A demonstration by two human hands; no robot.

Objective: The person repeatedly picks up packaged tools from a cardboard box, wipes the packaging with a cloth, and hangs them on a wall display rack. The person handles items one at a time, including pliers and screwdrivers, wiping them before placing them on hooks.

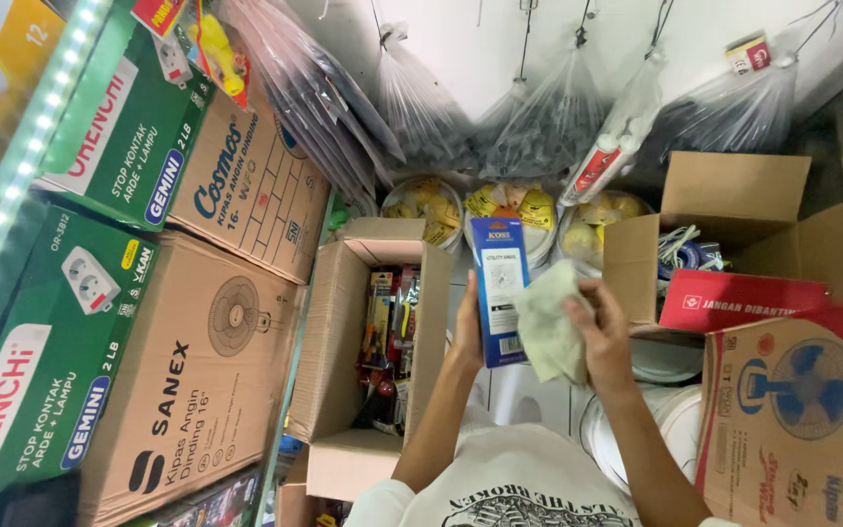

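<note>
Two bare hands, left hand (467, 327) gripping flat blue carded package (501, 290), right hand (599, 327) clutching soft crumpled pale cloth (548, 327)

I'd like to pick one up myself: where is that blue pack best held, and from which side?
Grip the blue pack by its lower long edge, from the left, as the left hand does. It is flat, stands upright, and the cloth in the right hand covers its right side.

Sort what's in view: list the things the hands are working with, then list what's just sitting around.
In hand:
left hand holds the blue carded packet
right hand presses a pale cloth against it

Lying about:
open box of tools
fan cartons
green socket boxes
hanging plastic bags
white buckets
</note>
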